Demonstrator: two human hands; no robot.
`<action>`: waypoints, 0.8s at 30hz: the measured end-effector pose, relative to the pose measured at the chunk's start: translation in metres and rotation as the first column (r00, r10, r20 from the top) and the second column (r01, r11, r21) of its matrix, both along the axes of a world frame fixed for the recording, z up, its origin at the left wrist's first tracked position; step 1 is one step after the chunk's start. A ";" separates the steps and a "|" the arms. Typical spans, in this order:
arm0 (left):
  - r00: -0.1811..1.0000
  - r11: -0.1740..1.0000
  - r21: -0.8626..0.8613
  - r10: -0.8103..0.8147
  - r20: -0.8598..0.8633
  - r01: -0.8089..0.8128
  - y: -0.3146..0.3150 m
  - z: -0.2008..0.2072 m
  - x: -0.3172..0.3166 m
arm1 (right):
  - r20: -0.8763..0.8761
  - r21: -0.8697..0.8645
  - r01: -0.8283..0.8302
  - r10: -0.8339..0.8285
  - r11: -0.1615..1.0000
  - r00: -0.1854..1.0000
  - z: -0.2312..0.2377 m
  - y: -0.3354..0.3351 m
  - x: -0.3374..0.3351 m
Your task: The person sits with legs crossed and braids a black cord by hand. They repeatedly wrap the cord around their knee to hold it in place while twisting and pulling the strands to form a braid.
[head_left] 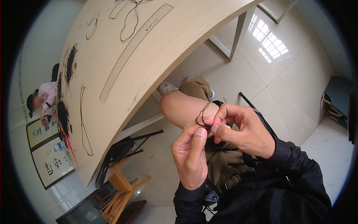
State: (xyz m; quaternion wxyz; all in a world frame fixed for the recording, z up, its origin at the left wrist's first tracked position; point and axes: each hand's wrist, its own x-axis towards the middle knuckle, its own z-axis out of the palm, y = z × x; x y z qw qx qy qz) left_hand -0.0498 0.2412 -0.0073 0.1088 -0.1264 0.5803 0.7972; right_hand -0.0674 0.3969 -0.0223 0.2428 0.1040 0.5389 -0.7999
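Observation:
A thin black cord (201,111) is pinched between my two hands, above my bare knee. Its loop stands up from the fingertips, and a small, dark knotted or coiled part (207,126) shows where the fingers meet. My left hand (191,155) grips it from the left between thumb and forefinger. On the other side, my right hand (244,130) pinches the same cord with thumb and forefinger, its other fingers curled. The exact ends of the cord are hidden by the fingers.
Left of me the pale wooden table (160,56) carries a long see-through ruler (132,52), loose black cord loops (85,125), black thread bundles (70,65) and red threads (69,145). A black folding chair (115,151) stands below its edge. A person (48,93) is beyond the table.

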 end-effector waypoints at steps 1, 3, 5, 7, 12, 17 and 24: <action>1.000 1.000 0.016 -0.016 0.001 0.016 -0.001 0.000 0.000 | 0.000 0.007 -0.003 0.003 1.000 1.000 0.000 0.000 0.000; 1.000 1.000 0.016 -0.026 -0.004 0.026 -0.002 0.000 0.000 | -0.030 0.013 -0.023 0.023 1.000 0.999 -0.002 0.000 0.001; 1.000 1.000 -0.017 -0.012 -0.015 0.012 -0.003 -0.002 -0.001 | -0.193 0.163 0.010 0.022 0.987 0.981 -0.001 0.001 0.002; 0.999 0.999 0.002 -0.039 -0.034 0.039 -0.012 -0.001 -0.004 | -0.470 0.409 0.153 0.064 0.900 0.880 0.002 0.003 0.001; 0.899 0.876 -0.205 -0.415 0.143 0.437 -0.037 0.035 -0.015 | -0.690 0.382 0.092 0.218 0.920 0.690 0.004 0.009 -0.019; 0.877 0.819 -0.321 -0.470 0.101 0.476 -0.049 0.041 -0.017 | -0.529 0.225 -0.264 0.345 0.938 0.775 0.008 0.015 -0.020; 0.881 0.815 -0.356 -0.470 0.055 0.457 -0.051 0.039 -0.016 | -0.602 0.312 -0.175 0.337 0.934 0.724 0.010 0.013 -0.018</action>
